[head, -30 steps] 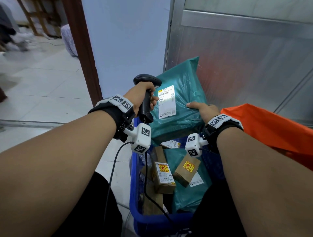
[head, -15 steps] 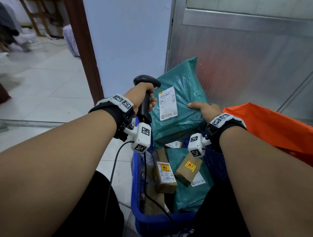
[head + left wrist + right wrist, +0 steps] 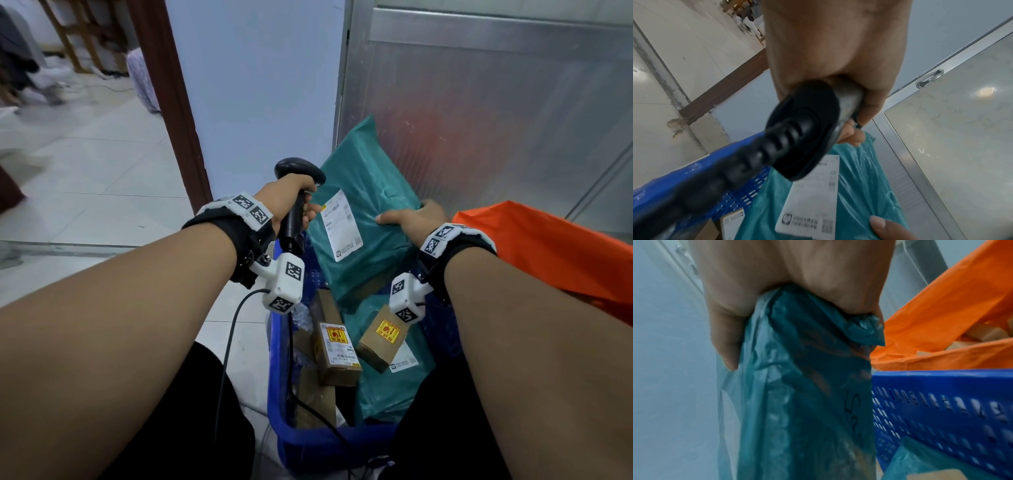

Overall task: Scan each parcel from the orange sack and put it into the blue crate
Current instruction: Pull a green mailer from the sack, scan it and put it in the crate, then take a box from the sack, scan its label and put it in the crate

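A large teal plastic parcel (image 3: 370, 212) with a white label (image 3: 340, 224) is held tilted over the far end of the blue crate (image 3: 329, 442). My right hand (image 3: 412, 219) grips its right edge, thumb on top; the right wrist view shows the teal parcel (image 3: 801, 386) bunched in the palm. My left hand (image 3: 291, 197) grips the handle of a black barcode scanner (image 3: 296, 192), whose head sits just left of the label. The scanner (image 3: 803, 129) hangs over the white label (image 3: 813, 194) in the left wrist view. The orange sack (image 3: 555, 253) stands to the right.
Inside the crate lie two brown boxes with yellow stickers (image 3: 337, 349) (image 3: 383, 339) and another teal parcel (image 3: 390, 383). The scanner's cable (image 3: 229, 342) drops left of the crate. A metal panel (image 3: 479, 102) and a blue wall (image 3: 253, 85) stand right behind. Cardboard boxes (image 3: 982, 335) show inside the sack.
The teal parcel has sunk slightly toward the crate with my right hand. The scanner stays beside its label.
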`<action>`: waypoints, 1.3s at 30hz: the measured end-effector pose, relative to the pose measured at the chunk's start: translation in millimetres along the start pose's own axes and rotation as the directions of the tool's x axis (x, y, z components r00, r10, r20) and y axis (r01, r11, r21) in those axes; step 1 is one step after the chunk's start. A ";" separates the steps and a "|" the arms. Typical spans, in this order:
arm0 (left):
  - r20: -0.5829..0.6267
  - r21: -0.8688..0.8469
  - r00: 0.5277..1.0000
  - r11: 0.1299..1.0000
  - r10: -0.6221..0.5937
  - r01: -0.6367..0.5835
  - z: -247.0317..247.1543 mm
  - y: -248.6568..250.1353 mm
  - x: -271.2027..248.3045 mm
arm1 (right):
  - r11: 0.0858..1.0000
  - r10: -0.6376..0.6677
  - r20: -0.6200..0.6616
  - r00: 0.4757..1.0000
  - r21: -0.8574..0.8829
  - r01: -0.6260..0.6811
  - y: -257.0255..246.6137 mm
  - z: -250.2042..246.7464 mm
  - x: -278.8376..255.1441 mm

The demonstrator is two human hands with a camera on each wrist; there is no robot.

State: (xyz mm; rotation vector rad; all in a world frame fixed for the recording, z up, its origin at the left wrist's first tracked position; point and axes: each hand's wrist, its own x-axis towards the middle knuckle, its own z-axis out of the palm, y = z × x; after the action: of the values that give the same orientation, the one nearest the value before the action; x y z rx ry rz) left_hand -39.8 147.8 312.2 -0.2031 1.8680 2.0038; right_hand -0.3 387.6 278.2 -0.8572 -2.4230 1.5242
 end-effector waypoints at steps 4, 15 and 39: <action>-0.012 0.055 1.000 0.998 -0.020 0.020 0.2 -9.0 5.2 | 0.999 0.002 0.056 0.998 -0.045 0.000 3.2 0.0 -2.0; -0.005 0.103 0.999 0.994 -0.038 0.038 23.2 -22.0 11.9 | 0.979 0.164 0.217 0.962 -0.158 -0.131 13.5 1.6 2.3; 0.126 0.367 0.990 0.930 -0.069 0.018 189.2 -15.7 -6.8 | 0.873 0.143 0.164 0.976 -0.486 -0.047 54.4 -93.1 -4.8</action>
State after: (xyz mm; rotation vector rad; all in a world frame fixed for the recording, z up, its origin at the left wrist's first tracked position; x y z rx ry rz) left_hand 2.1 333.0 319.1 -0.0014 2.0822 1.5590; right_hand 63.2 474.8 275.7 -0.9563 -3.0170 1.0800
